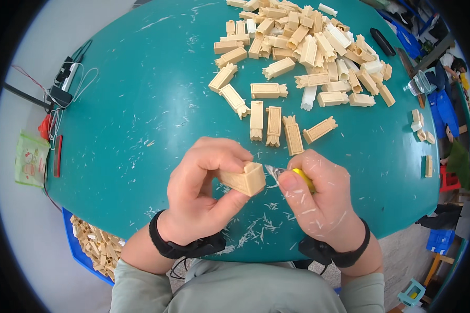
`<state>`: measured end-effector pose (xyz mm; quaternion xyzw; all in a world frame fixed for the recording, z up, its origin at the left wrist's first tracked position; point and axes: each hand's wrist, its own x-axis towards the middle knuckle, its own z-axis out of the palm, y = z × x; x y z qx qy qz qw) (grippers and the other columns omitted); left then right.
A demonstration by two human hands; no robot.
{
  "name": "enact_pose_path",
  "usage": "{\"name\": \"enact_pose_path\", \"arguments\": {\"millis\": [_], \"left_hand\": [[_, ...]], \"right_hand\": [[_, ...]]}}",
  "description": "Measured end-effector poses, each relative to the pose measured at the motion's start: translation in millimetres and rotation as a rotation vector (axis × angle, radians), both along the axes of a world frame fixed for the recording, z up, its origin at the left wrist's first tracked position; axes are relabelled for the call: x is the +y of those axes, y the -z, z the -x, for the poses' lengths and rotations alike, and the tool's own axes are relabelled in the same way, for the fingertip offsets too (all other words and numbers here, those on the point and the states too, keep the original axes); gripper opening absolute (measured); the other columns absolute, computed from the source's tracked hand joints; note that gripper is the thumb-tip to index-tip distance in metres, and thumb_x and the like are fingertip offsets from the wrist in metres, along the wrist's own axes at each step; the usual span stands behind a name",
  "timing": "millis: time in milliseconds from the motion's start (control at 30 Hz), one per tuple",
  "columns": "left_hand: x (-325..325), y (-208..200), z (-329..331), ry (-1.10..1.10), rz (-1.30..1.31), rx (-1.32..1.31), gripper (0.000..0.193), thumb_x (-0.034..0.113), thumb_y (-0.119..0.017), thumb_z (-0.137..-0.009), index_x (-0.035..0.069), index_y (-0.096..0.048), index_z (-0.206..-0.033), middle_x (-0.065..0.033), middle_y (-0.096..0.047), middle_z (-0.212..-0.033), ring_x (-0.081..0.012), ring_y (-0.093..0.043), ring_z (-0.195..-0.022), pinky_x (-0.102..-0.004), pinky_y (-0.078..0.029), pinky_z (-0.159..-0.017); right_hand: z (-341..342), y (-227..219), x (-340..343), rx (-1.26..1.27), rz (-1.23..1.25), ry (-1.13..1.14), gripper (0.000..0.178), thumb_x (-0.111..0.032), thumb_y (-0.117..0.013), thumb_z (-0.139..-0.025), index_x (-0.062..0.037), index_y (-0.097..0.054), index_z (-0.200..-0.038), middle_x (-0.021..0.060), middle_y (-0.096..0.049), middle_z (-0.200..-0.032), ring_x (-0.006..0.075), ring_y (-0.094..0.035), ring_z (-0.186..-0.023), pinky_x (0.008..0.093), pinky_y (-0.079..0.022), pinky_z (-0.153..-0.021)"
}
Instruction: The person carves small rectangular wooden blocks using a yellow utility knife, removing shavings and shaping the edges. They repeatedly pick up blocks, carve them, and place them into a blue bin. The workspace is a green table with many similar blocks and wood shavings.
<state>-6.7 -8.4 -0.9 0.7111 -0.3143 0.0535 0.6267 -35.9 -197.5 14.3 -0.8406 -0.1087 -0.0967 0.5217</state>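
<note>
My left hand (pixel 206 188) is closed around a beige, box-shaped piece (pixel 244 179), its squared end turned toward my right hand. Fingers and thumb grip it from both sides. My right hand (pixel 321 195) is closed on a small knife with a yellow handle (pixel 304 179). The blade (pixel 273 171) points left and lies close to the piece's end; whether they touch I cannot tell. Thin pale shavings cling to my right thumb and hand. Just beyond my hands lie several similar beige pieces (pixel 274 126) with notched ends.
A large heap of beige and white pieces (pixel 308 49) covers the far right of the green table (pixel 141 104). Shavings (pixel 256 229) are scattered near its front edge. A blue bin (pixel 81 250) of pieces stands at lower left. Cables, a power strip (pixel 68 78) and a glass jar (pixel 419 83) sit at the sides.
</note>
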Motion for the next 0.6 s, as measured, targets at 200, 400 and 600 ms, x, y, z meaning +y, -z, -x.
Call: {"name": "enact_pose_path", "arguments": {"millis": [200, 400, 600], "left_hand": [[-6, -1, 0, -0.179, -0.123, -0.22, 0.034, -0.007, -0.07, -0.062, 0.007, -0.054, -0.089, -0.0115, -0.059, -0.092, -0.0237, -0.056, -0.079, -0.0299, -0.044, -0.068], [-6, 0, -6, -0.187, -0.192, -0.378, 0.034, -0.006, -0.072, -0.061, 0.008, -0.055, -0.087, -0.0097, -0.06, -0.091, -0.024, -0.056, -0.076, -0.0309, -0.044, -0.066], [-5, -6, -2, -0.027, -0.148, -0.187, 0.032, -0.004, -0.071, -0.066, 0.008, -0.056, -0.091, -0.01, -0.06, -0.09, -0.0244, -0.056, -0.077, -0.0314, -0.045, -0.067]], "right_hand": [[0, 4, 2, -0.074, 0.074, 0.009, 0.029, -0.025, -0.066, -0.081, -0.0041, -0.051, -0.068, 0.0098, -0.047, -0.057, 0.0262, -0.047, -0.047, 0.0337, -0.036, -0.042], [-4, 7, -1, -0.131, 0.206, 0.067, 0.03, -0.026, -0.065, -0.081, -0.0046, -0.05, -0.068, 0.01, -0.048, -0.057, 0.0278, -0.048, -0.048, 0.0352, -0.037, -0.043], [-12, 7, -7, 0.074, 0.235, 0.139, 0.033, -0.029, -0.061, -0.085, -0.0042, -0.048, -0.067, 0.0121, -0.048, -0.056, 0.0297, -0.048, -0.049, 0.0362, -0.038, -0.044]]}}
